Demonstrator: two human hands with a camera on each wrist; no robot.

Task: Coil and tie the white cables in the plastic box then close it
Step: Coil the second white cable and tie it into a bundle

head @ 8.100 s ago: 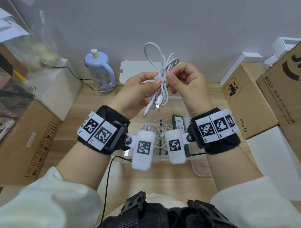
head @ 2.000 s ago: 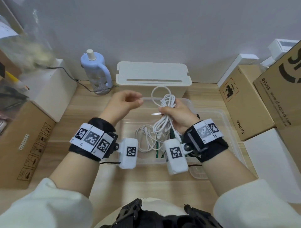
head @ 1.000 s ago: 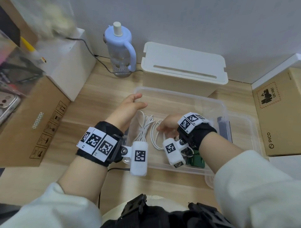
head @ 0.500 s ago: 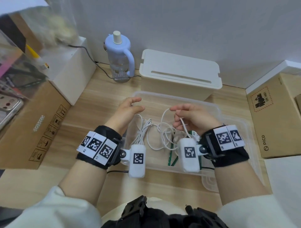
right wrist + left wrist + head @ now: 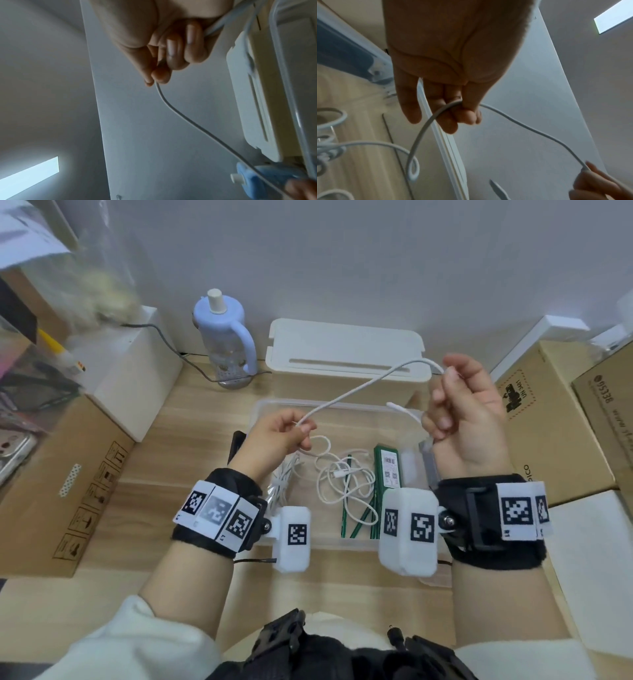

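A loose white cable (image 5: 356, 392) stretches in the air between my two hands above the clear plastic box (image 5: 274, 406). My left hand (image 5: 284, 436) pinches it over the box's left part; the left wrist view shows the cable (image 5: 518, 122) passing between thumb and fingers (image 5: 464, 117). My right hand (image 5: 462, 405) is raised at the right and pinches the cable (image 5: 173, 108) near its end, whose plug (image 5: 399, 407) pokes out by the little finger. More white cable (image 5: 346, 481) lies tangled in the box, and a tied white bundle (image 5: 286, 477) lies at its left.
Green flat packets (image 5: 387, 470) lie in the box. A white lidded case (image 5: 346, 354) and a blue bottle (image 5: 224, 337) stand behind it by the wall. Cardboard boxes (image 5: 548, 419) flank the right, another cardboard box (image 5: 61, 474) the left. The box's lid (image 5: 435, 580) lies under its right side.
The coiled bundle held earlier now lies in the box. Both hands have picked up another loose cable; my right hand has lifted its end up and right, drawing it taut from my left hand.
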